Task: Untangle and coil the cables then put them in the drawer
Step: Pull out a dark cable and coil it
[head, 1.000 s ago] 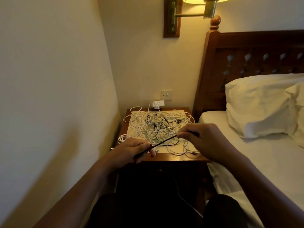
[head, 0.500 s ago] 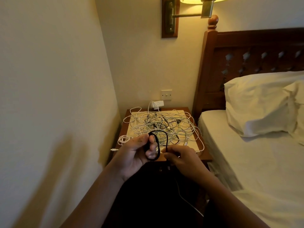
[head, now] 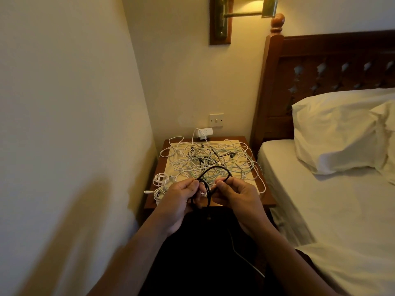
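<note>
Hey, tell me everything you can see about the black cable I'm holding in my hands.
The black cable is thin, dark and flexible, seemingly rubber-coated. It is partly coiled: one loop arches up between the hands, others hang by the left hand, which grips them. The right hand pinches the strand beside it. It is held in the air over the front edge of the nightstand, in front of the white cable tangle. Its plugs cannot be made out.
</note>
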A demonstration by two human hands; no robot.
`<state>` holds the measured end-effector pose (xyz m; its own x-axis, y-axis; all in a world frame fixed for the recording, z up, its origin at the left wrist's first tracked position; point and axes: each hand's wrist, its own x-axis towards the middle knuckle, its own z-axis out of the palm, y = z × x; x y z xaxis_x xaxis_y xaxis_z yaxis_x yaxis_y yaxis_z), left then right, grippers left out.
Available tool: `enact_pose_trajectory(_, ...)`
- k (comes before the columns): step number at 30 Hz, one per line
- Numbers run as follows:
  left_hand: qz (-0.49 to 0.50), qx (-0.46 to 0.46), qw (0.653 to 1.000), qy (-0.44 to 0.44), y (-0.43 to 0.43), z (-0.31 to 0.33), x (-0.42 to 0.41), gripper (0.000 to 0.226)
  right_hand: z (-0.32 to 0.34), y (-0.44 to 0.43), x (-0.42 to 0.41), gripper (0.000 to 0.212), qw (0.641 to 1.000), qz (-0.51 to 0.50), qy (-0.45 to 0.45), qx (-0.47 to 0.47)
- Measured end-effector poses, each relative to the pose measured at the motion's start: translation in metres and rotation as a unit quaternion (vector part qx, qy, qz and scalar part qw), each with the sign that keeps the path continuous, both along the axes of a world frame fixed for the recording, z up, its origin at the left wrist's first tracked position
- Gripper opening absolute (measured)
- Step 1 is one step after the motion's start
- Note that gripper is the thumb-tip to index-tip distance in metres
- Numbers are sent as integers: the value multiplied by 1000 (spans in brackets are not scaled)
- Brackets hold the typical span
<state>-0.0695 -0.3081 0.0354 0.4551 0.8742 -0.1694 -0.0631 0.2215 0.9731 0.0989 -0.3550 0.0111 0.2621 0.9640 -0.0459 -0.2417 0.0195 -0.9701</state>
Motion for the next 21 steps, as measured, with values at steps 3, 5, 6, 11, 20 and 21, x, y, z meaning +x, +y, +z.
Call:
enact_pose_trajectory(3,-8,-18,1000,-3,-3,3,2,30,3,-2,-4,15,999,29,26,-25)
enact_pose_trajectory(5,-8,-17,1000,-13,-5,3,4,29,2,-2,-8,17,995,63,53,-52)
enact_pose_trajectory(6,-1,-9,1000,-7,-6,3,4,29,0,-2,-10,20,992,81,64,-66)
enact_pose_trajectory(11,55,48,996,45,-5,-5,7,29,-5,-3,-7,32,959,165,209,-93)
enact_pose_trajectory(20,140,213,928,272,21,-13,-13,33,9,-8,13,23,915,137,-376,-55)
enact_pose_trajectory(21,160,198,932,259,28,-10,-20,34,13,-13,20,24,901,129,-411,-46)
